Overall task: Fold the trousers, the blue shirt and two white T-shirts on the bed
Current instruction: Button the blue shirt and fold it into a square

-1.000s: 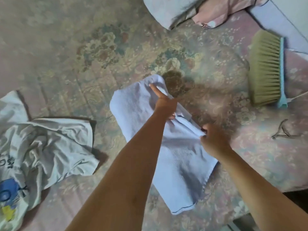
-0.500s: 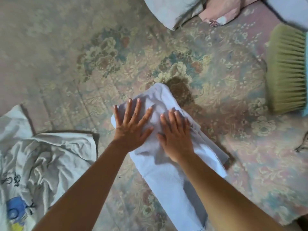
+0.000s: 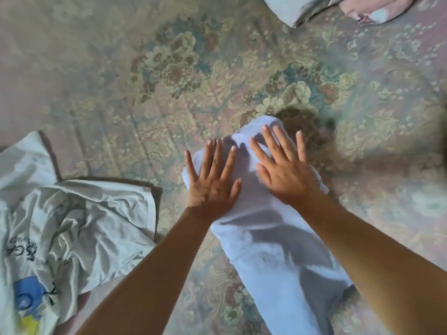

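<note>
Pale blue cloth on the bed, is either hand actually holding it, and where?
Nothing is gripped. The left hand and right hand lie flat, fingers spread, pressing the far end of the folded pale blue cloth.

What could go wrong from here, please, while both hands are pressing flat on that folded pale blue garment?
The folded pale blue garment lies in a long strip under the left hand and right hand; smoothing with spread fingers could push the layers askew and spoil the fold. Its near end runs out of view at the bottom, so it may be hanging unsupported and drag the fold open. The crumpled white T-shirt lies close by on the left and could get caught up.
</note>
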`<state>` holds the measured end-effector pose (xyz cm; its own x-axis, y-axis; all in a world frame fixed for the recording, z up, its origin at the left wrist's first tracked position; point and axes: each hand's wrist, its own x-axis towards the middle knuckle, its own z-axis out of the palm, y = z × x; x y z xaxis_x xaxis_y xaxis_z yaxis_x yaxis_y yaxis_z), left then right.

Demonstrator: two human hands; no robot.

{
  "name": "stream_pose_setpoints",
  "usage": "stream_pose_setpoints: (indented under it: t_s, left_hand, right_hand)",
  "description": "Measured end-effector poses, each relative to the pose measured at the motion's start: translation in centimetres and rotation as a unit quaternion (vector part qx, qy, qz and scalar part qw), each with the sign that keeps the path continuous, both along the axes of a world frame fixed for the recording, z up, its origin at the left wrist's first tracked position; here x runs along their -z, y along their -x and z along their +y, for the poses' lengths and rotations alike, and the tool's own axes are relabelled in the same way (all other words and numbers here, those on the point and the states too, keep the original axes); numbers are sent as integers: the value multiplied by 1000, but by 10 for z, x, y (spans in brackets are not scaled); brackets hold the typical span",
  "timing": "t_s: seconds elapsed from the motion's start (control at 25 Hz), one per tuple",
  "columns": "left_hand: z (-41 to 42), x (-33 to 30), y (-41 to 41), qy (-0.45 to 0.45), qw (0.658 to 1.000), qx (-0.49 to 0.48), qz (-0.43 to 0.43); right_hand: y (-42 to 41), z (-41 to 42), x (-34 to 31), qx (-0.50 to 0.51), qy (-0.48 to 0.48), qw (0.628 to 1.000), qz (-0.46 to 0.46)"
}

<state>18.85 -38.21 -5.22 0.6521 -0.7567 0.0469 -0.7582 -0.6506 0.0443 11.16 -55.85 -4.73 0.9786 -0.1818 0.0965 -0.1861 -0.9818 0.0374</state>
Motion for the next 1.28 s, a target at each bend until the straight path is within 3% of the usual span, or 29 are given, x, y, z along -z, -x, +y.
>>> stream_pose_setpoints:
  t_s: [0.12,0.28,0.36,0.48,0.6,0.72,0.84,0.96,1.08,1.16,1.28]
  left_hand:
    - [3,12,6,-38,995,-76,51]
    - [-2,18,-8,-81,984,-68,146]
    - [0,8,-14,-42,981,-68,177]
    - [4,-8,-29,22,969,-118,216]
    - [1,-38,-37,-80,943,-179,268]
    - [5,-77,-43,-133,926,-166,311]
    - [28,-135,-30,-37,915,-131,379]
    - [38,-216,-12,-13,927,-82,366]
    - [47,-326,-13,32,945,-55,322]
    - [53,-387,-16,46,974,-48,215]
    - [57,-438,-3,-50,996,11,70]
  right_hand:
    - [-46,-6,19,-20,-51,998,25]
    - [-53,-8,28,12,-90,984,155]
    - [-68,-13,4,11,-105,967,231]
    - [-106,-24,-43,-65,-44,937,341]
    - [-122,-7,-84,-99,11,898,429]
    - [-109,5,-116,-119,11,887,446]
    - [-82,5,-181,-129,-47,891,432]
    - [-49,13,-272,-115,-92,890,430]
    - [-21,23,-385,-98,-106,918,368]
    - [-8,25,-439,-98,-92,954,269]
    - [11,35,-473,-111,-23,972,207]
